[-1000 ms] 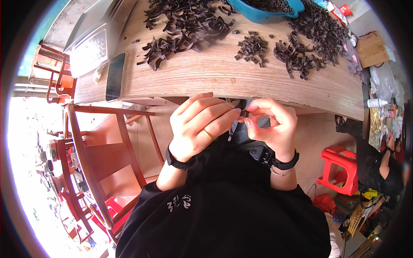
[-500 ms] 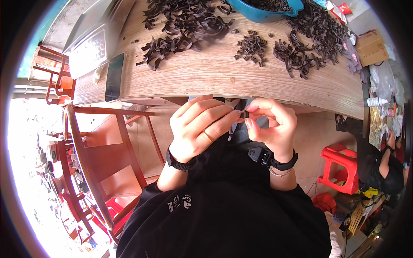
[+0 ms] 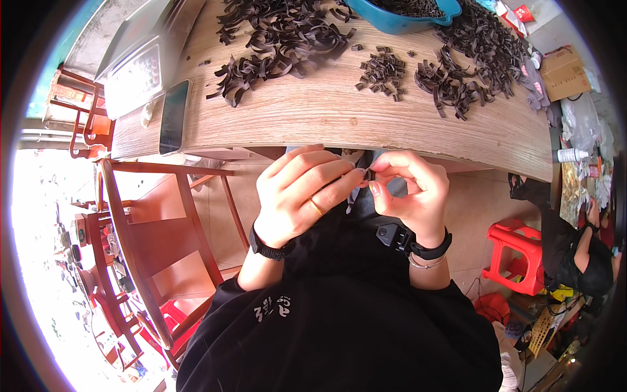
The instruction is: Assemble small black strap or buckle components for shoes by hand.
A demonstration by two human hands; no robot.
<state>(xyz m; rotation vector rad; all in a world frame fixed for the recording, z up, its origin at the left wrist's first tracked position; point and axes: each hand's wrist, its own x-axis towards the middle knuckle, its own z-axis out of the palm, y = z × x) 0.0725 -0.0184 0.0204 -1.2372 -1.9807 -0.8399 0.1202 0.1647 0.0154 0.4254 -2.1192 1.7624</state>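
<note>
Just in front of the table's near edge, my left hand point(image 3: 297, 189) and my right hand point(image 3: 418, 193) meet fingertip to fingertip. Between them is a small dark strip point(image 3: 371, 175), mostly covered by the fingers. My right thumb and index finger pinch it, while the left fingertips press on its other side. Beyond the hands, a small heap of short, folded dark pieces point(image 3: 382, 73) lies on the wooden table point(image 3: 294, 124). Loose dark strips point(image 3: 281, 42) are piled to its left, and more curled strips point(image 3: 457, 85) to its right.
A teal basin point(image 3: 395, 25) with small dark pieces stands at the far edge. A phone point(image 3: 174, 117) and a clear plastic box point(image 3: 140, 72) are on the table's left. A wooden chair point(image 3: 163, 242) stands left, a red stool point(image 3: 516, 255) right. Another person point(image 3: 581, 248) is at far right.
Both hands stay in the same place. The right fingertips have shifted slightly around the small dark strip; the piles on the table are unchanged.
</note>
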